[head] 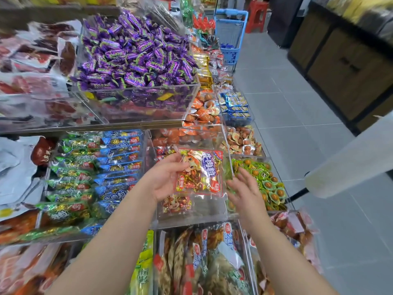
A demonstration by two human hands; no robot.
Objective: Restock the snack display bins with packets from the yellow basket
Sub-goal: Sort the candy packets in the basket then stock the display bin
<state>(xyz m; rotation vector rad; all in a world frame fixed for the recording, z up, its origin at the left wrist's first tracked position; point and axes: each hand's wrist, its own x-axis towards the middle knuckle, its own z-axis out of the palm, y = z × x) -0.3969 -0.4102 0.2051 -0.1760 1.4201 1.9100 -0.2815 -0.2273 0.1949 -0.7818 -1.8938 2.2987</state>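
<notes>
Hovering above a clear acrylic bin point(191, 218), a red-and-orange snack packet point(200, 173) with a cartoon face is held flat, print side up.

Left grip point(168, 177): palm turned up, thumb laid on the packet's left edge, fingers beneath it; the packet is pinched there.

Right grip point(244, 188): fingers spread and relaxed, nothing held. It is placed just beside the packet's lower right corner; contact cannot be determined.

One smaller packet point(176, 204) with the same cartoon face is seen lying at the bottom of the same bin, near its front wall.

To the left, a neighbouring bin is filled with rows of blue packets point(119, 158) and green packets point(72, 167). To the right, beneath the right grip, green-backed egg packs point(265, 179) are piled in another bin. On the upper shelf, purple wrapped candies point(136, 52) are heaped in a large clear bin. A blue shopping basket point(230, 37) is noted at the far end of the display, beside the grey tiled floor point(297, 124).
</notes>
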